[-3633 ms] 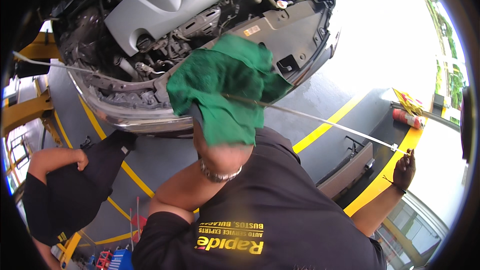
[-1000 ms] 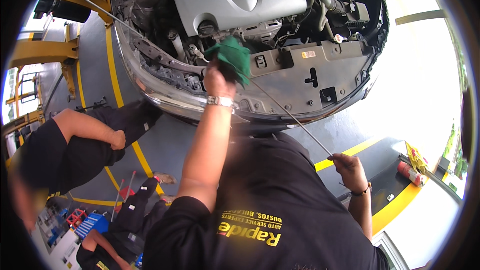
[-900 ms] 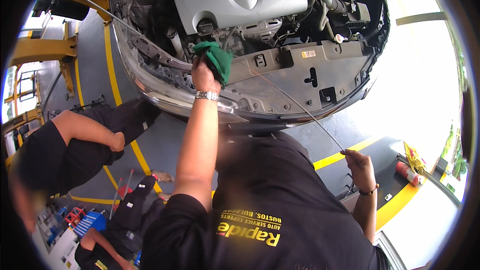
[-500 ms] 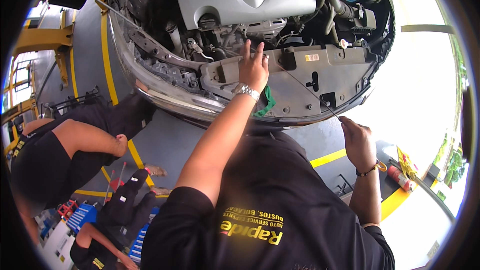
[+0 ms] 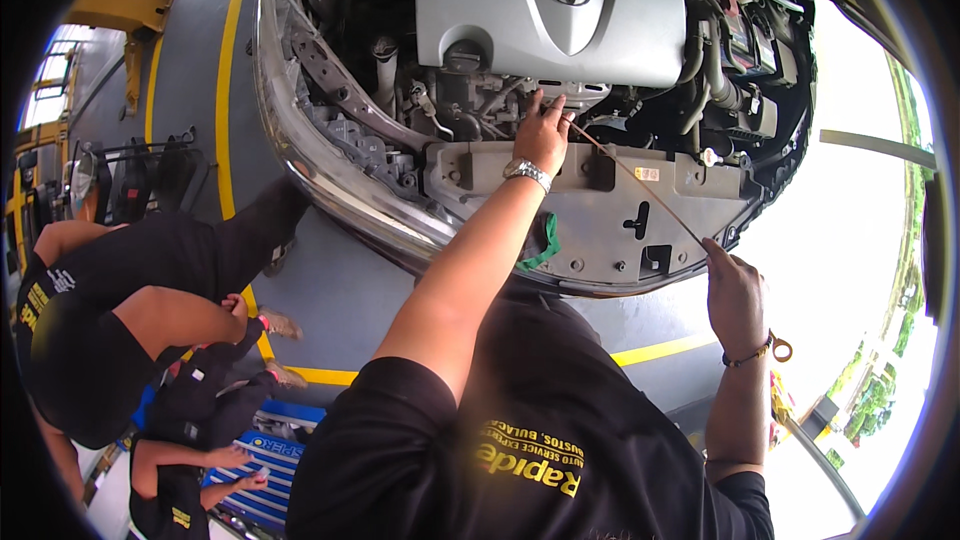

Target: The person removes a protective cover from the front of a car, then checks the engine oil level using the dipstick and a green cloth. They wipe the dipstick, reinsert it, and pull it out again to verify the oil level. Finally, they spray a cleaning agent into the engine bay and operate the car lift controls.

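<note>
My right hand [image 5: 735, 298] is closed round the near end of a long thin dipstick [image 5: 640, 183]. From there the dipstick slants up and left over the front panel to my left hand [image 5: 541, 140]. That hand reaches into the engine bay just below the grey engine cover [image 5: 555, 25], fingers stretched out and spread beside the far part of the dipstick. Whether the fingers touch it is hard to see, and its far end is hidden. A green cloth [image 5: 545, 243] lies at the car's front edge below my left wrist.
The engine bay holds hoses, an oil filler cap [image 5: 462, 57] and a battery [image 5: 750, 45]. A chrome bumper strip [image 5: 350, 190] curves along the front. Two people in black [image 5: 105, 325] [image 5: 175, 485] are at the left, near a blue tool cabinet [image 5: 270, 460]. A yellow lift arm [image 5: 120, 5] stands at the far left.
My view has shifted, so the car sits lower and farther right in it. Both hands stay at the dipstick, the left one still with fingers spread. The people at the left have shifted posture.
</note>
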A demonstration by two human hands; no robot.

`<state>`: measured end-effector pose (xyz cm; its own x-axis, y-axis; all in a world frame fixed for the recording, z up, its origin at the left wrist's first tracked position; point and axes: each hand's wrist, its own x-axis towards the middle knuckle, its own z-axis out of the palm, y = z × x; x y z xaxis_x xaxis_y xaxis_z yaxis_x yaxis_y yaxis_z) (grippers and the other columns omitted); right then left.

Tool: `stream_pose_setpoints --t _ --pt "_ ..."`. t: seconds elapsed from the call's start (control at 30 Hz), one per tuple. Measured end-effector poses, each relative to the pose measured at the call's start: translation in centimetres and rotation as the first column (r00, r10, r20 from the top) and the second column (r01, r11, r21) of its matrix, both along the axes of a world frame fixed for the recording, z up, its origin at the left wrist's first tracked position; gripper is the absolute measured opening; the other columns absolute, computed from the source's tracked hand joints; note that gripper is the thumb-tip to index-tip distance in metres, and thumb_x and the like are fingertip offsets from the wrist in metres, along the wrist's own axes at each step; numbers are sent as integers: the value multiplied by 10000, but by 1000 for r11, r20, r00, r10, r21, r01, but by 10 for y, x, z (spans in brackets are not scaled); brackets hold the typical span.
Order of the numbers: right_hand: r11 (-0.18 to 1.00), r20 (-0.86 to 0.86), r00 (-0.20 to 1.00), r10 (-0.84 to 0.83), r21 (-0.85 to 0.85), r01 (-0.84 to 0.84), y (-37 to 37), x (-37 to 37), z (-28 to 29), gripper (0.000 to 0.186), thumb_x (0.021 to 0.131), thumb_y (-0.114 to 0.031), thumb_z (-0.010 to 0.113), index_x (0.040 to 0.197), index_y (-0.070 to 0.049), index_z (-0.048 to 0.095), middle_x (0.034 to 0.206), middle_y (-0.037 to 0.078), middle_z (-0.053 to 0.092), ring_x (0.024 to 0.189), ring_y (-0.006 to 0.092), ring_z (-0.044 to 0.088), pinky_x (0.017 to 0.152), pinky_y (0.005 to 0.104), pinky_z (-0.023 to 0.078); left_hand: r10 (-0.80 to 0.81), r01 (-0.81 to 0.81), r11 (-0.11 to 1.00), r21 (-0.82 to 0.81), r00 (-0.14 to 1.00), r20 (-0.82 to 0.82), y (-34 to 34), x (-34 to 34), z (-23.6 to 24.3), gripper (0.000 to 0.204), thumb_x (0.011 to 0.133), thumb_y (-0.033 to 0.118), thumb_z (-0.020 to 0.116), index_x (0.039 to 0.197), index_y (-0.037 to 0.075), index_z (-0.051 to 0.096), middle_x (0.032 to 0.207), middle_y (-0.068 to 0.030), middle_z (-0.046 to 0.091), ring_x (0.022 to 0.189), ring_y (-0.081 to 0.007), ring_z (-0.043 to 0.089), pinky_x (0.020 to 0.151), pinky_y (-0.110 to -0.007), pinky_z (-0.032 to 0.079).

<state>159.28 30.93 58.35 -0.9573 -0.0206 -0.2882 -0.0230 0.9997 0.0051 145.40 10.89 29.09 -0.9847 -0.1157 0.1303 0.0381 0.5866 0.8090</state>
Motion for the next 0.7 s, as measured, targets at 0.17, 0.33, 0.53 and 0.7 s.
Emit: stream_pose_setpoints --t 0.17,0.33,0.53,0.7 --pt "995 -17 996 85 59 -84 -14 -19 26 229 935 -124 542 1135 -118 655 776 128 660 674 308 657 615 404 519 6 -6 1000 9 1000 -18 -3 -6 1 313 955 313 571 1172 112 672 1267 -223 575 1096 -380 593 914 -433 507" --pt "992 25 996 82 98 -85 -13 -30 43 243 923 -102 540 1141 -107 648 767 122 639 666 306 642 612 410 513 10 -10 1000 28 1000 6 0 -4 4 292 964 273 548 1176 112 668 1250 -241 578 1074 -385 601 913 -435 508" --pt "979 31 989 148 136 -150 -11 -29 45 278 909 -68 544 1168 -100 640 710 108 591 638 288 615 593 412 486 -25 25 999 22 999 21 -3 -9 0 281 959 232 538 1175 103 664 1229 -249 590 1077 -385 607 898 -436 521" --pt "984 3 991 137 118 -137 -1 -28 53 285 912 -66 538 1173 -120 641 695 91 568 615 269 589 585 403 474 -26 25 999 28 998 52 -3 -11 16 301 970 248 518 1193 98 655 1237 -246 590 1060 -377 623 917 -429 516"
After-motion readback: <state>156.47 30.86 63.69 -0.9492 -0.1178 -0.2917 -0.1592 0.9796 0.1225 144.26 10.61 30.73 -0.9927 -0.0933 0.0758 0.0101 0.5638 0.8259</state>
